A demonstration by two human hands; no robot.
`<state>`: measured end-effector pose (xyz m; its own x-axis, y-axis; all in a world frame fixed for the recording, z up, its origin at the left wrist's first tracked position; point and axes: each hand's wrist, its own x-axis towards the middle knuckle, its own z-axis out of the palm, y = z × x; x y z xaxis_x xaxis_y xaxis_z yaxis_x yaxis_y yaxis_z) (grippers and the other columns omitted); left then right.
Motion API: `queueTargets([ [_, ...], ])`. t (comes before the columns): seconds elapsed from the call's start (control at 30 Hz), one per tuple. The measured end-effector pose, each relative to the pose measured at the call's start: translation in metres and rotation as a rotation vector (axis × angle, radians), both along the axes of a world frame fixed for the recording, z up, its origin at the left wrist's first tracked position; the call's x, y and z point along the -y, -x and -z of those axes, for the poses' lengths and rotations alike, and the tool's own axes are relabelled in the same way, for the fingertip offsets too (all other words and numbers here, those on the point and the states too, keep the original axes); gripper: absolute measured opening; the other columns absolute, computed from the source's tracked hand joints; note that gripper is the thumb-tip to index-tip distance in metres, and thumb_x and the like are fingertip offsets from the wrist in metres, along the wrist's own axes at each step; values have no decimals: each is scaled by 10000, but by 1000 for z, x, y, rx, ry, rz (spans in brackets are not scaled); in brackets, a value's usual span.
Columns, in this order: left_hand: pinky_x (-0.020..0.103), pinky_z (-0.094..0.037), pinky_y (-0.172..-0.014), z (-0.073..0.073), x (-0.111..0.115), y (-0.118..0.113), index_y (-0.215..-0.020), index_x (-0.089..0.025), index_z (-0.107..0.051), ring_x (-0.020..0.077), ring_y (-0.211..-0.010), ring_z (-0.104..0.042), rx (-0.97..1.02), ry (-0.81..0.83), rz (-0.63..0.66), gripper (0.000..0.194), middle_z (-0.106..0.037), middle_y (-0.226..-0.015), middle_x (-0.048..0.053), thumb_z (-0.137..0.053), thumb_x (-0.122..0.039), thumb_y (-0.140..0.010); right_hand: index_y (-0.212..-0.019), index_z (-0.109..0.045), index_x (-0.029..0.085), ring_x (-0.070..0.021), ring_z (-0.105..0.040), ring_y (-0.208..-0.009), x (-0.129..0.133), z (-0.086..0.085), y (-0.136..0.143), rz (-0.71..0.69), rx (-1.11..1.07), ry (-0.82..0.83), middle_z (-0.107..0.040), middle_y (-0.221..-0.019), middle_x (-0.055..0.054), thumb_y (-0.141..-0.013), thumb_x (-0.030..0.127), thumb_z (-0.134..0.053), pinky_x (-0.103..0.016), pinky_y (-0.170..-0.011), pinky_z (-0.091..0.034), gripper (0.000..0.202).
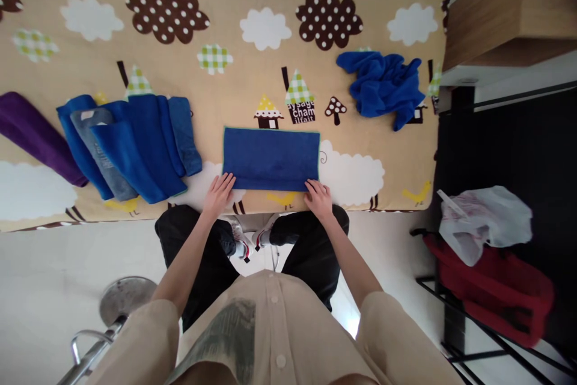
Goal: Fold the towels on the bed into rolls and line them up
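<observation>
A blue cloth, folded into a flat rectangle with a thin green edge, lies in front of me on the patterned table cover. My left hand rests on its near left corner, fingers stretched out. At the near right corner lies my right hand, its fingers also flat and slightly spread. Left of the cloth is a row of several folded blue and grey-blue cloths, overlapping each other. A crumpled blue cloth sits to the back right.
A rolled purple cloth is at the far left of the table cover. On the right are a wooden box, a white plastic bag and a red bag. A round metal stool stands at the lower left.
</observation>
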<state>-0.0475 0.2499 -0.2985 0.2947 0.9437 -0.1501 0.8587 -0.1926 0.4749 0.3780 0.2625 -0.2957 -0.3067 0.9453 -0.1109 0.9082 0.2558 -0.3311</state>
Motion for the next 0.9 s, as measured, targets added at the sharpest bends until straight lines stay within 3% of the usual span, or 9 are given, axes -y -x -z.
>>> queueTargets([
  [0.17,507,-289,-1319,0,-13,2,-1524,-100,-551,270,-1514,-451,-91,81,17,672,-515,-1575,142,-345,-17,-890,-1249,-745,189,-281,-646,-1261,-20,5,-9,18,21,44,-725,-1350,-102,-928,44,-461,-469,-1068,-424,452],
  [0.33,443,-412,-1254,-6,5,24,-1453,-126,-620,260,-1442,-544,7,154,62,656,-565,-1538,139,-394,-26,-845,-1184,-769,217,-273,-671,-1107,-16,-4,-36,-37,-141,148,-772,-1247,-67,-848,31,-482,-462,-998,-459,480],
  [0.4,435,-463,-1213,-5,13,27,-1376,-161,-674,261,-1378,-606,108,171,-24,573,-644,-1457,126,-430,-75,-866,-1160,-772,231,-278,-653,-1111,-13,-3,-43,25,-211,188,-787,-1169,-63,-823,58,-489,-471,-1008,-469,473],
  [0.47,438,-511,-1159,-3,14,26,-1270,-179,-719,266,-1272,-674,223,183,-210,460,-719,-1342,117,-472,-151,-884,-1112,-774,226,-292,-640,-1098,-12,2,-45,154,-272,197,-783,-1094,-83,-839,138,-518,-478,-1002,-490,384],
  [0.53,433,-567,-1063,0,8,23,-1168,-175,-736,267,-1112,-727,314,204,-445,358,-763,-1213,117,-520,-246,-892,-1047,-765,205,-302,-641,-1019,-15,9,-45,302,-319,195,-758,-1011,-116,-877,284,-567,-479,-962,-516,273],
  [0.6,415,-600,-951,3,-1,19,-1097,-161,-731,256,-944,-744,352,227,-611,317,-779,-1071,116,-563,-331,-890,-979,-737,189,-294,-631,-892,-19,15,-45,426,-340,195,-712,-912,-125,-895,458,-586,-474,-895,-533,320],
  [0.73,406,-593,-888,11,-10,18,-1044,-155,-712,255,-845,-738,356,251,-688,310,-764,-918,100,-602,-388,-872,-815,-642,215,-259,-562,-743,-25,23,-46,512,-340,184,-599,-743,-75,-900,673,-499,-452,-806,-523,488],
  [0.9,410,-592,-905,17,-2,14,-1064,-170,-692,260,-883,-743,358,274,-735,299,-762,-926,99,-633,-386,-866,-781,-618,217,-257,-549,-742,-27,23,-41,519,-303,196,-594,-727,-79,-920,678,-488,-463,-810,-527,498],
])
